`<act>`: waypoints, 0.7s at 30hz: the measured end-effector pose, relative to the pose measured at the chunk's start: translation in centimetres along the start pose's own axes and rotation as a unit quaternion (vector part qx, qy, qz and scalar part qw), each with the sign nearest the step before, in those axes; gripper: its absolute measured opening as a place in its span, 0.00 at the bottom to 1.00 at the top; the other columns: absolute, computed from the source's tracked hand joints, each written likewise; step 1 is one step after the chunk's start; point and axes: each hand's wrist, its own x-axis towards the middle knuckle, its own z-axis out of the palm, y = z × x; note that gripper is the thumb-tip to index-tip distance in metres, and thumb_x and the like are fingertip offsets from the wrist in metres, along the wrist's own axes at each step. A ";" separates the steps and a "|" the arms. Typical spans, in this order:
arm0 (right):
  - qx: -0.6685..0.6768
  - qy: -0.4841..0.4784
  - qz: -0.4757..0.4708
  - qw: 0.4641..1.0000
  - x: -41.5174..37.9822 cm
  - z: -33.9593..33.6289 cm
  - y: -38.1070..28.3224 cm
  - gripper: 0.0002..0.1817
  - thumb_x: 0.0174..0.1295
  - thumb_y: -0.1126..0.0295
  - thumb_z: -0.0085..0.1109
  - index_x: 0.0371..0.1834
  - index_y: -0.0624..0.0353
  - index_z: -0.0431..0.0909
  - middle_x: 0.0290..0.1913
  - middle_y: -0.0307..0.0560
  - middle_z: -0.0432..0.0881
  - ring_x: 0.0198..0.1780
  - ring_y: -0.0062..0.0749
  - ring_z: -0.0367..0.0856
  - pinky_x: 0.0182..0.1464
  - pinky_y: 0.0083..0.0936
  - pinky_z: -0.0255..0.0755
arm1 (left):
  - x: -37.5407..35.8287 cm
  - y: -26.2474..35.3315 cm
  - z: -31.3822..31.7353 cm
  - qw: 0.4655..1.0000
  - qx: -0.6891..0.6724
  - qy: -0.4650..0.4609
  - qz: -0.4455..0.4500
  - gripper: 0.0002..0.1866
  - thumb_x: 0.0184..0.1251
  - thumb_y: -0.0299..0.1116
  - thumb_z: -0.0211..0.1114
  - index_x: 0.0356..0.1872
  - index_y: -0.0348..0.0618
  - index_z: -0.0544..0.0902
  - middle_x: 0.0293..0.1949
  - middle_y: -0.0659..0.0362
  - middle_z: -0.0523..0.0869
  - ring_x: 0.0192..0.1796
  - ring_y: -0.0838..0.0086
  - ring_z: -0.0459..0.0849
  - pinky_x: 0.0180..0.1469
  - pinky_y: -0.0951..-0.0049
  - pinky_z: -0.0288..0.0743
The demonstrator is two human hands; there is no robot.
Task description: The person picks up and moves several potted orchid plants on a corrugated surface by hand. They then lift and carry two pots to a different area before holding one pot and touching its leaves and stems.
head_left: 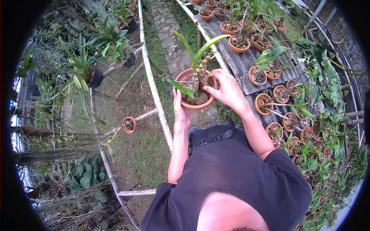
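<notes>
A round terracotta pot (pixel 199 104) is held up in front of my body. In it stands an orchid (pixel 195 68) with a banded stem and long green leaves, among brown chunks of potting material. My left hand (pixel 180 108) grips the pot's left side, with the fingers partly hidden behind a leaf and the rim. At the right rim is my right hand (pixel 226 88), its thumb and fingers bent in over the pot beside the chunks. Whether anything is between those fingertips is too small to tell.
Many potted plants stand on a corrugated sheet (pixel 246 73) at the right. A white-edged mesh rack (pixel 154 96) lies at the left, with a small pot (pixel 129 125) on it. A dark hanging pot (pixel 95 77) is further left. A stone path (pixel 165 30) runs ahead.
</notes>
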 end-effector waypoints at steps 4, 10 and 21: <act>0.067 0.023 -0.010 0.997 0.1 -0.6 0.7 0.24 0.54 0.61 0.70 0.50 0.66 0.79 0.50 0.49 0.82 0.47 0.37 0.83 0.48 0.31 0.77 | -0.6 0.3 0.8 1.000 -0.007 0.011 0.020 0.28 0.77 0.50 0.46 0.72 0.50 0.58 0.66 0.54 0.69 0.64 0.64 0.76 0.63 0.57 0.76; 0.279 0.017 0.036 0.959 0.3 -0.9 2.3 0.20 0.63 0.70 0.64 0.56 0.66 0.77 0.45 0.46 0.85 0.44 0.23 0.82 0.48 0.22 0.76 | -0.8 0.4 0.8 0.998 0.009 0.004 0.058 0.30 0.77 0.51 0.45 0.73 0.49 0.58 0.69 0.56 0.67 0.69 0.66 0.68 0.70 0.58 0.65; 0.331 -0.126 -0.007 0.935 4.3 -1.9 3.3 0.22 0.59 0.72 0.64 0.57 0.63 0.76 0.47 0.44 0.84 0.49 0.24 0.81 0.52 0.24 0.75 | -0.2 -0.5 -0.2 0.993 0.065 -0.084 0.044 0.32 0.75 0.49 0.47 0.74 0.41 0.58 0.71 0.54 0.65 0.73 0.67 0.61 0.74 0.64 0.51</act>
